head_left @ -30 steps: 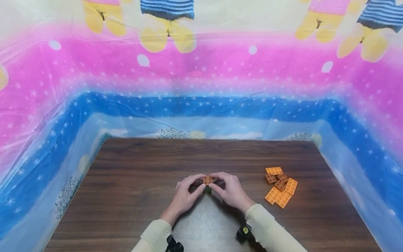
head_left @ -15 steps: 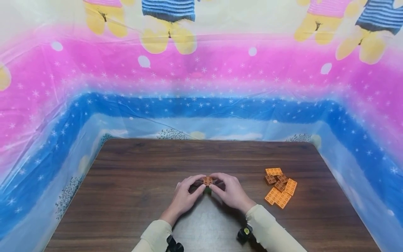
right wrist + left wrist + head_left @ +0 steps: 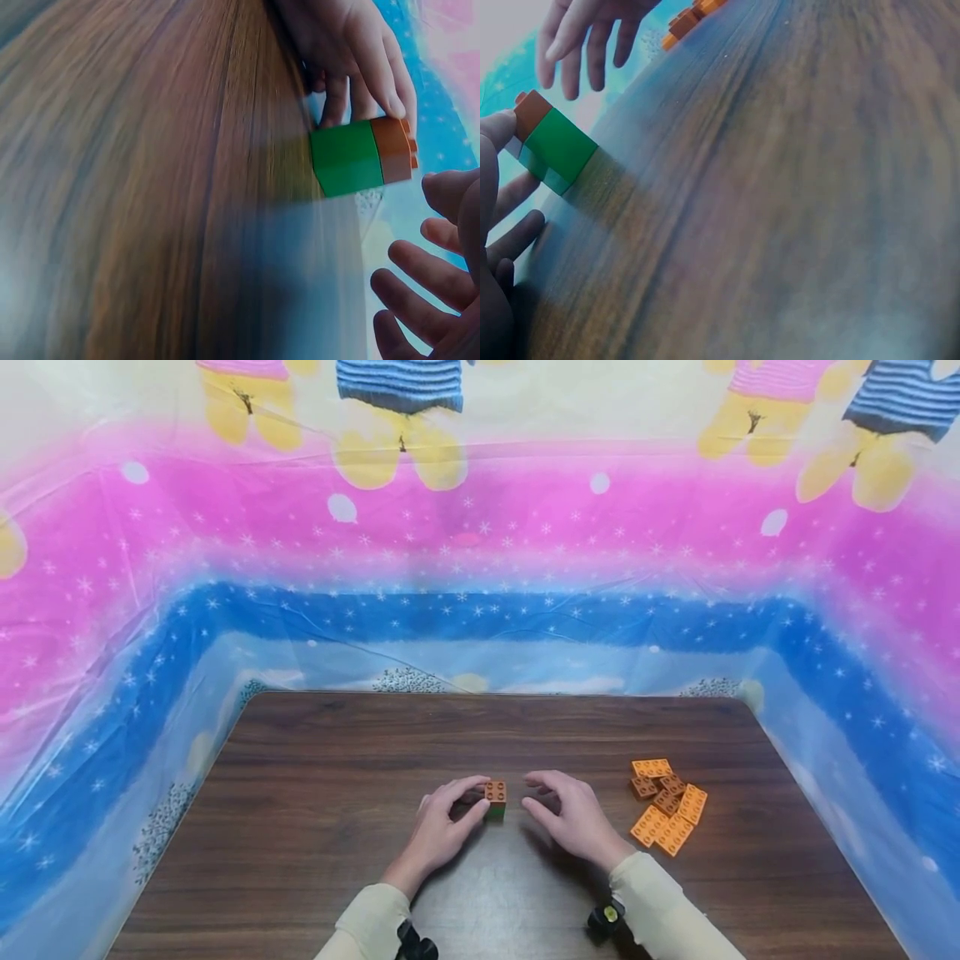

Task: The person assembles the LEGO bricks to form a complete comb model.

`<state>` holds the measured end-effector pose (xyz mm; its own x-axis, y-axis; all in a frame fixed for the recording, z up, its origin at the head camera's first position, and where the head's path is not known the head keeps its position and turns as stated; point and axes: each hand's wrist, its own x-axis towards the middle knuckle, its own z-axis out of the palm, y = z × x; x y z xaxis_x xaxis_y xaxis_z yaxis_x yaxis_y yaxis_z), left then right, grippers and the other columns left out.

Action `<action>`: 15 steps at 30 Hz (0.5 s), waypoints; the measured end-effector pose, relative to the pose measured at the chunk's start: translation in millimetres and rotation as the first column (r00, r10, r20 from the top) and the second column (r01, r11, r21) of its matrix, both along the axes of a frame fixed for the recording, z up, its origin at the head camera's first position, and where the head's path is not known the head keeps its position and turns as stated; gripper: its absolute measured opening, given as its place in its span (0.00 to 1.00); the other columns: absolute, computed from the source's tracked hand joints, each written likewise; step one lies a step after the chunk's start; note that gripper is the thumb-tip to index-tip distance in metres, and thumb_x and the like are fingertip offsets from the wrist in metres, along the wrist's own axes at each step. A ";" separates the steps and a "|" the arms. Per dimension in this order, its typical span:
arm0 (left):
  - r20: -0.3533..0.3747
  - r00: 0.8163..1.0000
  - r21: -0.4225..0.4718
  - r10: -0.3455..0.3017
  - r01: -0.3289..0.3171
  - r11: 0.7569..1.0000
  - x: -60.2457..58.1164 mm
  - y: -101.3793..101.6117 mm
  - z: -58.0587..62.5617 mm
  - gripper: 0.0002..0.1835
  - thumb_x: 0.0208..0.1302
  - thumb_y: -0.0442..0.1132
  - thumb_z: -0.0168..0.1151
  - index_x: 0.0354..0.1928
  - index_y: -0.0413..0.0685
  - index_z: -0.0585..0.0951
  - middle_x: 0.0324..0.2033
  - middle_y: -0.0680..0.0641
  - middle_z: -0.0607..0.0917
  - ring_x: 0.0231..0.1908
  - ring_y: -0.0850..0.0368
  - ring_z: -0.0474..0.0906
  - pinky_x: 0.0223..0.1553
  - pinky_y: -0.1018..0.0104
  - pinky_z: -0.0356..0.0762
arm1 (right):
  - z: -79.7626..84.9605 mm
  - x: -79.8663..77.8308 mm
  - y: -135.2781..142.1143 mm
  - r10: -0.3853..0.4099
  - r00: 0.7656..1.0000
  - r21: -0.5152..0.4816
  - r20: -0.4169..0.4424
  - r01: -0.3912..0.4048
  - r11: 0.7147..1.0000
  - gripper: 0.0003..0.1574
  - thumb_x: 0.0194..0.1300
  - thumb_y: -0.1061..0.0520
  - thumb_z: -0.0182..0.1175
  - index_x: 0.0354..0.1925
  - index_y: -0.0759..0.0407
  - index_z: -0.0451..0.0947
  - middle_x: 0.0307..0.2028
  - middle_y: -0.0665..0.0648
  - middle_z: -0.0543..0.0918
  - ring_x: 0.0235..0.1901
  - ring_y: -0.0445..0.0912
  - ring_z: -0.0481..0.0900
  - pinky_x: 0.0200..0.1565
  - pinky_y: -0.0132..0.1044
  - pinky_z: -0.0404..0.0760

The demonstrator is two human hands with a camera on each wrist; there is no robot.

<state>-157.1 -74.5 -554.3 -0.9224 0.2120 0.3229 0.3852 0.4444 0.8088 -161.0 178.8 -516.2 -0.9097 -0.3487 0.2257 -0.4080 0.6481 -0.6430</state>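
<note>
We can see the left hand [image 3: 441, 825] pinching the brown brick [image 3: 496, 790] with thumb and fingers, though we can't quite make out where every fingertip lands. That brick's sitting on a green block [image 3: 346, 159], which stands on the counter [image 3: 337, 743]. The right hand [image 3: 576, 817] is just beside them, fingers loose and free. Farther right we've got a cluster of orange and brown bricks [image 3: 675, 835].

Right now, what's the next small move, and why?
I'd probably reach the right hand toward the loose bricks: it looks open and apart from the brown brick, which sits on the green block with nothing on top, while the left hand holds that brown brick.
</note>
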 end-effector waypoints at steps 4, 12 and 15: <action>-0.011 1.000 -0.010 0.002 -0.002 1.000 0.0 -0.3 -1.4 0.19 0.74 0.50 0.66 0.63 0.58 0.84 0.49 0.61 0.89 0.52 0.57 0.84 0.52 0.52 0.67 | -0.7 2.3 10.7 -0.021 1.000 0.021 -0.012 0.022 1.000 0.23 0.74 0.51 0.68 0.63 0.54 0.82 0.57 0.50 0.86 0.53 0.46 0.86 0.55 0.48 0.85; 0.001 1.000 -0.014 0.002 -0.002 1.000 0.2 -0.4 -1.1 0.20 0.74 0.51 0.65 0.64 0.59 0.83 0.51 0.61 0.89 0.53 0.57 0.83 0.53 0.52 0.66 | 1.0 9.2 33.7 -0.049 0.996 0.061 -0.068 0.054 0.997 0.22 0.72 0.52 0.69 0.62 0.55 0.82 0.57 0.52 0.86 0.55 0.48 0.85 0.55 0.50 0.84; 0.004 1.000 -0.014 0.002 -0.002 1.000 0.8 -0.4 -1.0 0.19 0.75 0.52 0.65 0.64 0.62 0.83 0.51 0.62 0.88 0.53 0.57 0.83 0.52 0.52 0.66 | 1.6 10.9 43.5 -0.048 0.992 0.087 -0.117 0.058 0.994 0.22 0.71 0.53 0.70 0.60 0.56 0.83 0.56 0.53 0.87 0.55 0.49 0.85 0.55 0.52 0.84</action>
